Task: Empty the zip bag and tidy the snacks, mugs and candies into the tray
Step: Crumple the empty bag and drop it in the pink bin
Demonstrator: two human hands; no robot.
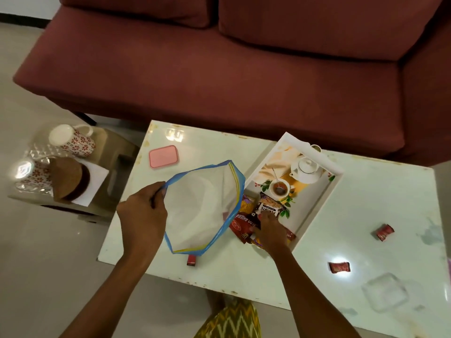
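Translucent film, limp and light, forms the zip bag at frame centre on the bench; left hand grip pinches its blue rim. Right hand presses crinkly snack packets into the tray. Mugs, upper left, look breakable: hold by the handle.

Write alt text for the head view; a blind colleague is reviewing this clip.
A left hand holds an open zip bag over a white table while the right hand presses snack packets into a tray. Two wrapped candies lie loose; two mugs sit on a side table.
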